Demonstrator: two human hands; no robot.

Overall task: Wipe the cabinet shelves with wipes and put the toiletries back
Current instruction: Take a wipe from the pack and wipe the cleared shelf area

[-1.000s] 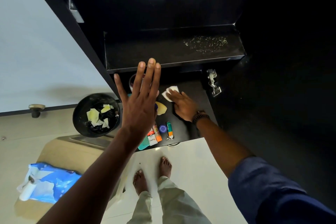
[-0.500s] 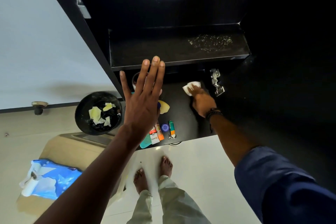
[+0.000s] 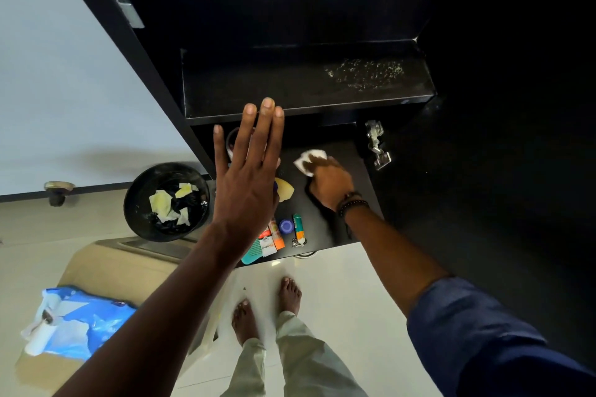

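My right hand (image 3: 329,185) presses a white wipe (image 3: 303,163) flat onto the black lower shelf (image 3: 342,229), fingers on top of the wipe. My left hand (image 3: 248,184) hovers above that shelf's left part with straight fingers, holding nothing. Toiletries lie along the shelf's front left: an orange tube (image 3: 276,235), a blue cap (image 3: 285,226), a green and orange tube (image 3: 298,227), a teal comb (image 3: 253,253) and a yellow piece (image 3: 285,192). A cup (image 3: 231,142) is partly hidden behind my left fingers. The upper shelf (image 3: 274,90) carries pale specks (image 3: 364,72) at its right.
A black bin (image 3: 166,201) with crumpled wipes stands on the floor to the left. A blue wipes pack (image 3: 80,322) lies on a beige stool (image 3: 106,264). A metal hinge (image 3: 375,145) sticks out at the cabinet's right wall. The white door (image 3: 64,74) stands open on the left.
My right hand slid the wipe to the right along the lower shelf, then back toward the left. My left hand stayed almost where it was.
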